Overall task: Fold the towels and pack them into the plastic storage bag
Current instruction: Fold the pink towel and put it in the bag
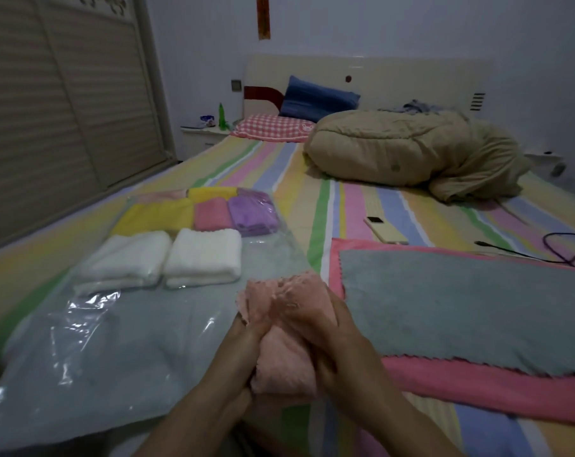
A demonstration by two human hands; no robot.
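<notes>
While the storage bag (81, 308) lies by the bed's (312, 209) left edge, a pink towel (287, 361) is clasped by left grip (246, 338) and right grip (335, 338).

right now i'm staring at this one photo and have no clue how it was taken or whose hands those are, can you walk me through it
There is no machine here. A person wears a camera on the head, so this single picture looks forward and down at their own two hands. They are at a bed with a striped sheet. The left hand and right hand together grip a folded pink towel. To the left lies a clear plastic bag that already holds folded towels, among them two white towels. To the right, a grey towel lies spread flat on a larger pink cloth.
</notes>
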